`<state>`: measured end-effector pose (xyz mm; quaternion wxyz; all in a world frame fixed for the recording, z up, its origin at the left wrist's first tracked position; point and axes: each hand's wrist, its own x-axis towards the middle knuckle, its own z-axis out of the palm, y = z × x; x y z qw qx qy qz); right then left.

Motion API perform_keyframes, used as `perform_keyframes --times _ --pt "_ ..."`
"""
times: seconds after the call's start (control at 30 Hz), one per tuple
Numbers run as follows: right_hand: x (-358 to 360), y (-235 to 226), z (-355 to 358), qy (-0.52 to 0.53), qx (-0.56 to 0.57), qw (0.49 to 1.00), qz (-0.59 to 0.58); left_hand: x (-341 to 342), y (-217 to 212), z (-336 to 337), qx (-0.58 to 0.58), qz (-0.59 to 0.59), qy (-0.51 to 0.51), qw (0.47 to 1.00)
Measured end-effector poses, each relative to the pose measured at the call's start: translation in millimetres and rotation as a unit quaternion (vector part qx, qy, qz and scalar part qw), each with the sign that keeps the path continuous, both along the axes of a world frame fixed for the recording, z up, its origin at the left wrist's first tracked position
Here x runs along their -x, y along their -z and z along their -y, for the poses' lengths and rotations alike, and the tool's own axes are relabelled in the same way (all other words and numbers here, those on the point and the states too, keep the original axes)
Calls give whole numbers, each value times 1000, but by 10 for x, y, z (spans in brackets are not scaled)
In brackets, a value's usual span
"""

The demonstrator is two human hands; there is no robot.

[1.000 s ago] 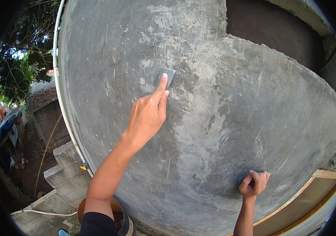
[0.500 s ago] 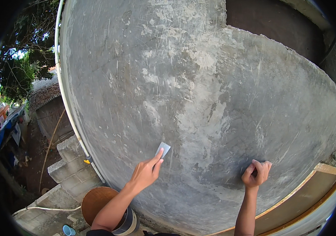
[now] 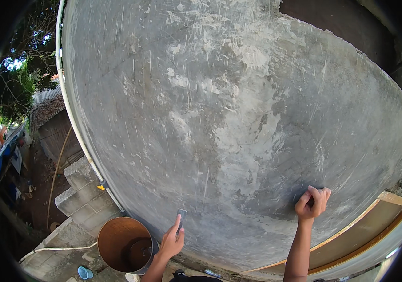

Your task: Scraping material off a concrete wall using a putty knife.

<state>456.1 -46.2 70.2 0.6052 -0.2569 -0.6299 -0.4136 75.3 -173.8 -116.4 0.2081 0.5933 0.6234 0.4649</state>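
In my left hand (image 3: 170, 242) is a small flat grey scraper (image 3: 182, 216), gripped with the index finger stretched along it. Its blade is at the lower part of the grey plastered wall (image 3: 163, 155); whether it touches the wall is hard to tell. My right hand (image 3: 313, 203) is closed, fingers curled in, and rests against or close to the wall farther right. What those fingers hold, if anything, is hidden. Pale rough patches (image 3: 243, 136) and many scratch marks cover the wall.
Beside my left forearm stands a rusty-inside drum (image 3: 116, 239), with a blue cup (image 3: 85, 272) nearby. A white pipe (image 3: 71, 105) with a yellow valve runs down the wall's left edge. Stepped concrete blocks (image 3: 85, 207) lie beyond it. A wood-framed panel (image 3: 351, 239) sits low right.
My left hand has come down the wall with the scraper, closer to my body, uncovering the drum's opening. My right hand stays closed in nearly the same place. The view has shifted slightly.
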Motion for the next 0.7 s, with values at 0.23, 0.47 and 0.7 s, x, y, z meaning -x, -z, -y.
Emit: perform_keyframes --times 0.23,0.47,0.7 --pt "29 -1 5 31 5 999 11 72 71 -72 -45 17 14 999" --pt "62 -4 -5 67 -2 998 12 173 -391 -246 -25 101 27 994" --pt "56 74 21 103 25 994 6 86 -1463 -796 -259 5 44 965"
